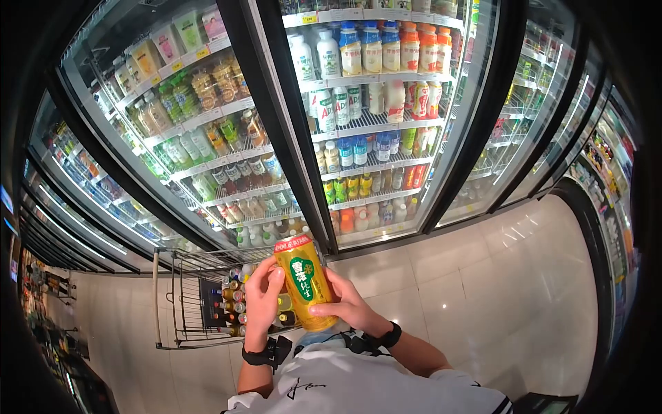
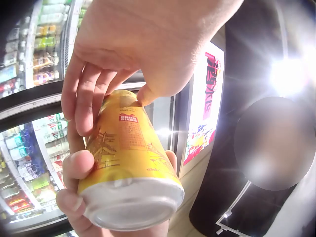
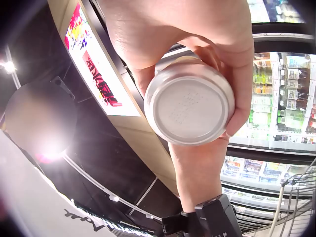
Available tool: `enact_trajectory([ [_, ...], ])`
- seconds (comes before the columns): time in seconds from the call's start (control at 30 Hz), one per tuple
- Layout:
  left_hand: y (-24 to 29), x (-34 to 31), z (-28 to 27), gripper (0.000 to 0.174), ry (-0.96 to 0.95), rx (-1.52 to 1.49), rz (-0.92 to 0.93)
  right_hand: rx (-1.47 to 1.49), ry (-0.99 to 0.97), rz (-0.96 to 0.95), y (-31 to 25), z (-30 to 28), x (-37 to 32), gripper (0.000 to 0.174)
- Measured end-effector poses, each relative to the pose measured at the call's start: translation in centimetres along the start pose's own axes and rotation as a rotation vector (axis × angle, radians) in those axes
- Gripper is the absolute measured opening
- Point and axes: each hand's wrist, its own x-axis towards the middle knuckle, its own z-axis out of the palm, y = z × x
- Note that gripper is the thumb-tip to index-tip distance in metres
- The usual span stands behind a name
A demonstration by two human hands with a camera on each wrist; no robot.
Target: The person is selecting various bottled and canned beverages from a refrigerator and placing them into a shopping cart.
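Observation:
A yellow beer can point(image 1: 304, 281) with a red top band and a green label is held in front of the chest, its label up toward the head camera. The left hand point(image 1: 264, 295) holds it near the top, thumb and fingers along the side. Lower down, the right hand point(image 1: 350, 303) grips the body with the thumb across the front. From the left wrist, the can's silver base point(image 2: 133, 205) faces the camera, and fingers of the right hand point(image 2: 79, 173) wrap its side. In the right wrist view the round base point(image 3: 190, 109) fills the middle, with the right hand point(image 3: 187, 24) around it.
A wire shopping cart point(image 1: 181, 303) holding several bottles and cans stands at the left. Ahead are glass-door drink coolers with stocked shelves point(image 1: 372, 124) and dark door frames point(image 1: 289, 124). Pale tiled floor point(image 1: 476, 297) extends to the right, toward a curved display case point(image 1: 583, 221).

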Motion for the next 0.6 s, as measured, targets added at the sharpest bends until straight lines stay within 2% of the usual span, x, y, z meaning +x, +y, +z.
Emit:
enact_trajectory([
  [0.4, -0.3, 0.6, 1.1, 0.042, -0.09, -0.051, -0.024, 0.009, 0.055, -0.006, -0.6, -1.2, -1.3, 0.072],
  [0.6, -0.3, 0.9, 1.1, 0.037, -0.034, -0.041, -0.067, -0.096, 0.063, 0.016, -0.3, -1.6, -1.5, 0.072],
])
